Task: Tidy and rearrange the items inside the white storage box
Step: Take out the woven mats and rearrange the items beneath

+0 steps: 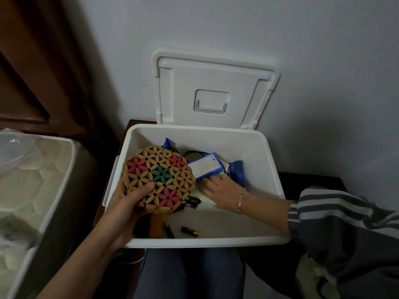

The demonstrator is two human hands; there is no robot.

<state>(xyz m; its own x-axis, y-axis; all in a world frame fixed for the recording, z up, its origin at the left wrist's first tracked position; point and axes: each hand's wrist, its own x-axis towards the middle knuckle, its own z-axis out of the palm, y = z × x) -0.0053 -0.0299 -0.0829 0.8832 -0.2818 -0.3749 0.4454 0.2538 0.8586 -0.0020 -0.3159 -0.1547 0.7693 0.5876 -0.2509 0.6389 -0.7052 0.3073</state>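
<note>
Fingers of my left hand curl round the near edge of the round woven mat, thumb on top, holding it tilted over the left side of the white storage box. My right hand reaches into the box with fingers loosely straight, tips touching the near edge of the blue-and-white pack, gripping nothing. A blue plastic tool lies just right of the pack. Loose batteries lie on the box floor near the front. The lid stands open against the wall.
</note>
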